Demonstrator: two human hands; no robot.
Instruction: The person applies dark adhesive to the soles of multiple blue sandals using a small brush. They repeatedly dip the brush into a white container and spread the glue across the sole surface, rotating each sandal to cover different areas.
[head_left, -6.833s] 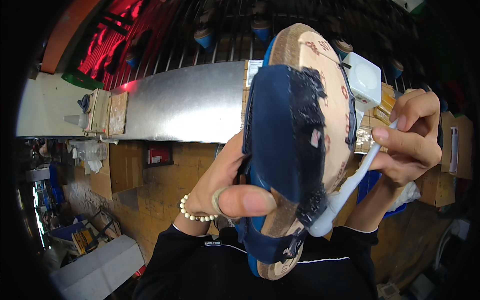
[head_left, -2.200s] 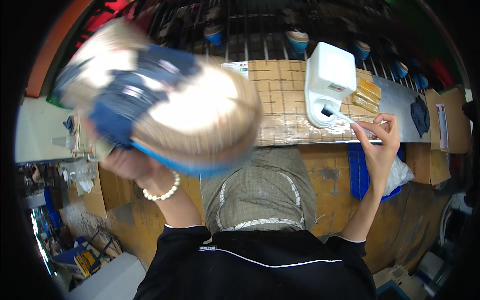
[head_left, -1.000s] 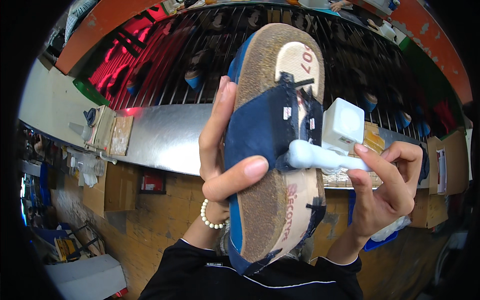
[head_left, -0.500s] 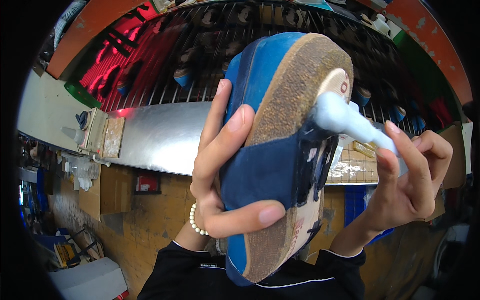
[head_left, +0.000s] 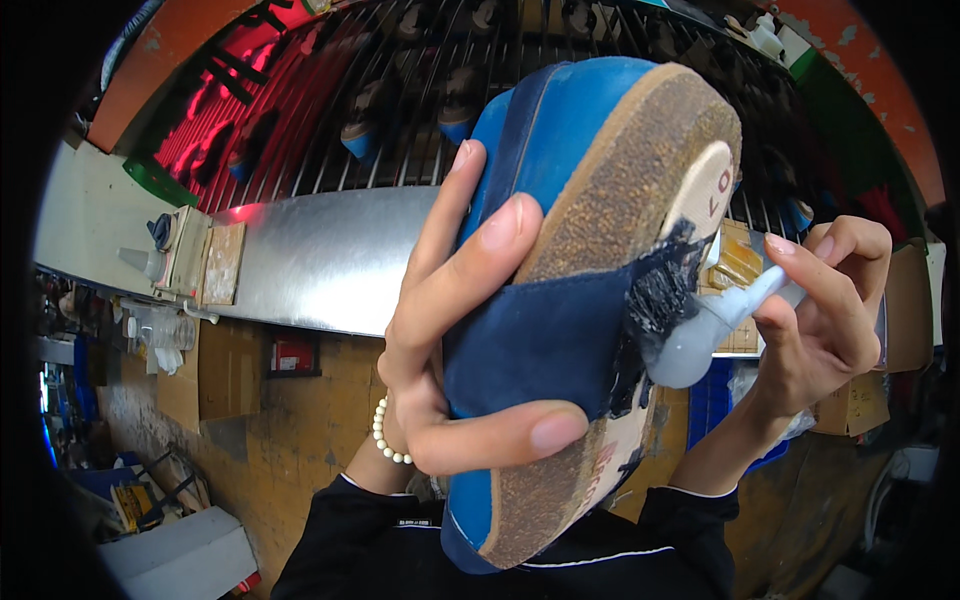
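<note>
A blue shoe upper (head_left: 545, 350) with a navy band and a rough brown margin is held up on its side, its pale underside turned to the right. My left hand (head_left: 430, 310) wraps round it, thumb low on the band and two fingers above. A beaded bracelet circles that wrist. My right hand (head_left: 830, 310) pinches the thin handle of a pale brush (head_left: 690, 350). Its black bristles press against the underside where the navy band folds over. Dark, wet-looking smears mark that fold.
Beyond the shoe runs a metal ledge (head_left: 310, 270), with a rack of rods (head_left: 340, 175) behind it carrying several blue-toed shoes. A wooden board (head_left: 222, 262) and a nozzled bottle (head_left: 140, 260) are at left. Cardboard boxes (head_left: 225, 375) stand below; a blue crate (head_left: 708, 400) is at right.
The brush has swung round and moved down along the underside, so its bristles now show. My left hand has tilted the shoe upper slightly to the right.
</note>
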